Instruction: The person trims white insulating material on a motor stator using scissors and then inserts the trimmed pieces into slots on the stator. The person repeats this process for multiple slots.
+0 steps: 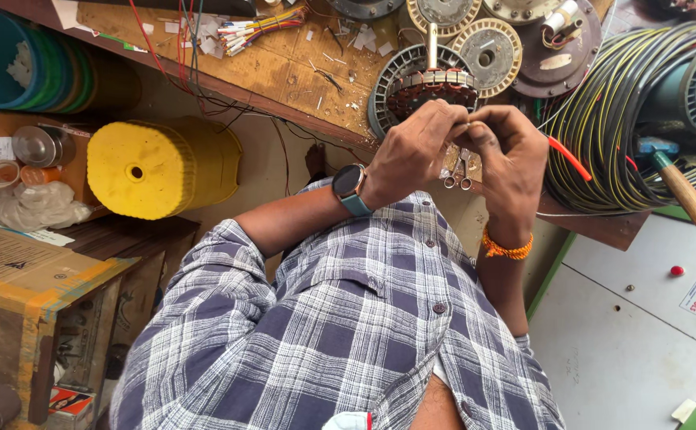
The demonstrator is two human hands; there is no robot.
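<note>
Right now: both hands up at the bench edge, just in front of the wound stator standing there on its shaft. Left hand curled nearly shut, fingertips pinched on something small at the top, likely a wire end; too small to tell. Right hand likewise curled, fingers meeting the left's; small scissors hanging handles-down between the two palms, which hand carries them unclear.

Judgement on doing it well: keep the pinch close to the wire tip, wrists braced against each other, work held near the stator so leads stay slack. Keep scissor blades pointed away from the windings. Red sleeved lead runs off beside the right hand; avoid snagging it.

Count:
- stators with winding near hands: one
- bare slotted discs behind it: two clear, perhaps more cut off at the frame edge
- scissors: one pair
- cable coil: one
- hammer: one
- yellow drum: one
- wristwatch: one, left wrist
</note>
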